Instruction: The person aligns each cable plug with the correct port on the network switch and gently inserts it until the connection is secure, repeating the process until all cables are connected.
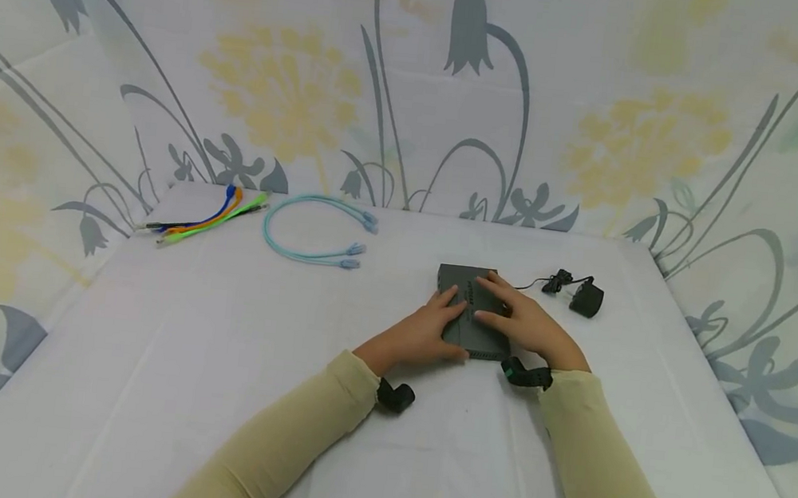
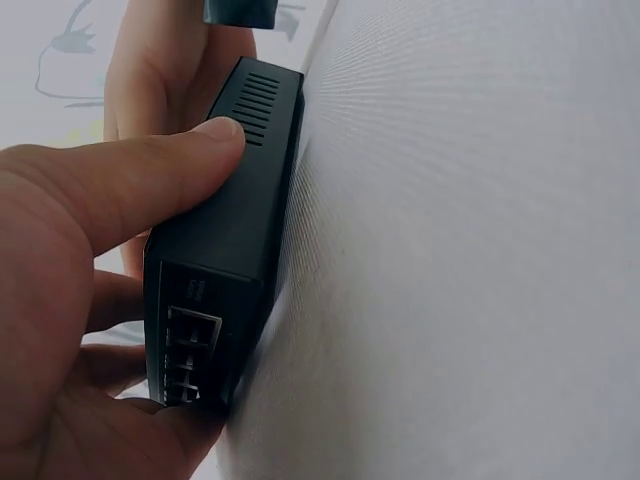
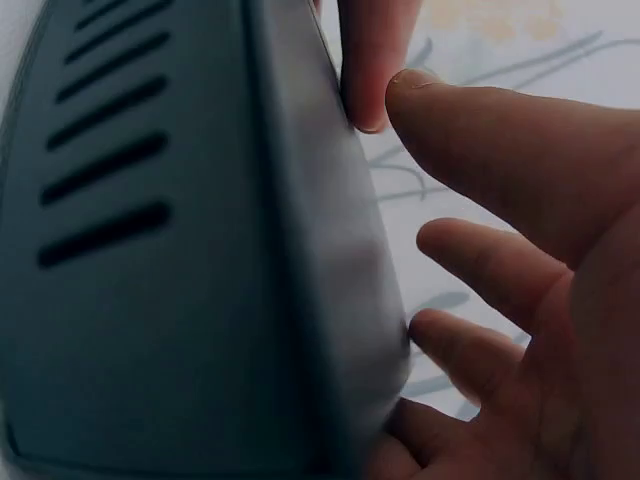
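A flat black network switch (image 1: 480,339) lies on the white-covered table. In the left wrist view its side shows Ethernet ports (image 2: 193,330) and a vented edge. My left hand (image 1: 427,333) grips its left side, the thumb on the vented near edge and the fingers curled over the port side and top. My right hand (image 1: 529,323) is at the right side, its fingers extended over the top. In the right wrist view, the right thumb (image 3: 480,150) stands off the casing, while other fingertips come close to its edge.
A black power adapter (image 1: 587,298) with a bundled cord (image 1: 557,281) lies right of the switch; its thin cord runs towards the switch. Light blue Ethernet cables (image 1: 266,227) curve at back left. Further left lie blue, orange, green and black cables (image 1: 217,218). A floral cloth backdrop (image 1: 415,82) surrounds the table.
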Demonstrator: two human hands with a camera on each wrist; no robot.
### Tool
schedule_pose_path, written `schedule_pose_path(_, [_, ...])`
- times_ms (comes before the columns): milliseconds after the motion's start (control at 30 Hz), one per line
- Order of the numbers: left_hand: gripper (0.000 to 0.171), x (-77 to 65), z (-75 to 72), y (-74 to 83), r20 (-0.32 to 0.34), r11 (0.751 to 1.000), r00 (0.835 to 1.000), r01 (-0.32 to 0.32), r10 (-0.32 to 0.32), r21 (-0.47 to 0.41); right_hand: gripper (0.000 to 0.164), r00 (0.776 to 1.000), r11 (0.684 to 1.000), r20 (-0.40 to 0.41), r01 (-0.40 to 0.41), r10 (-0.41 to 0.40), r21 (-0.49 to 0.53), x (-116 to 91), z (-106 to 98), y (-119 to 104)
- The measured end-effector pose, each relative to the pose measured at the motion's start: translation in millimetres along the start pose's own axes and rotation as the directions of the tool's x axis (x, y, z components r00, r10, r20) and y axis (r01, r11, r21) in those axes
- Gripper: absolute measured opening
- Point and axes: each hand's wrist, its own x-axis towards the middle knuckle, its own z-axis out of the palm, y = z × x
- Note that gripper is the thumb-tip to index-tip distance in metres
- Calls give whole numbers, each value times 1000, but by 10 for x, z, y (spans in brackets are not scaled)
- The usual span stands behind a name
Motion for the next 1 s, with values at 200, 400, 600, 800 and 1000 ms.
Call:
schedule_pose_path(200, [87,-29,-43,11,-3,1000,1000,7,-7,23,71,999,998,31,32,-30,-57,31,46,-24])
schedule_pose_path(400, [86,-24,-56,-3,36,999,999,-7,5,37,68,998,997,53,31,-27,-73,3,104,39])
schedule_pose_path(600, [85,-14,-55,-9,50,998,999,-12,9,60,69,999,995,33,39,-36,-96,-4,138,43])
schedule_pose_path(800, [85,-29,-65,-2,53,998,999,-17,14,59,68,998,990,35,47,-43,-133,-10,165,-7])
schedule_pose_path(1000, [88,-21,-80,-18,39,998,999,-33,31,62,82,996,986,81,47,-35,-159,-47,161,-127])
